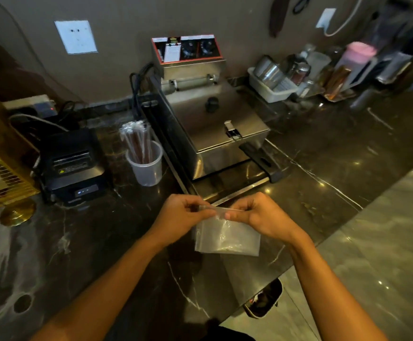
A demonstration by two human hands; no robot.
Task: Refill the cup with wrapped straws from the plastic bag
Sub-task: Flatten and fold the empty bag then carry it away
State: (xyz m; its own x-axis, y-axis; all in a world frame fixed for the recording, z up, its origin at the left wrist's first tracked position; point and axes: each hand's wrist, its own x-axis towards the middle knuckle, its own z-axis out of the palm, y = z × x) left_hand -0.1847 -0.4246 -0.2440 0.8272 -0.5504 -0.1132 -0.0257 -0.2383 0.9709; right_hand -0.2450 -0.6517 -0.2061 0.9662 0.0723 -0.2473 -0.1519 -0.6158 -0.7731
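A clear plastic bag is being held above the dark marble counter by its top edge. The left corner of that edge is being pinched by the left hand, and the right corner is being pinched by the right hand, fingers of both closed on the plastic. The bag is hanging flat below the hands; its contents cannot be made out. The translucent cup is standing farther back on the counter, between a black receipt printer and a steel fryer, well apart from the bag. Wrapped straws are standing upright inside the cup.
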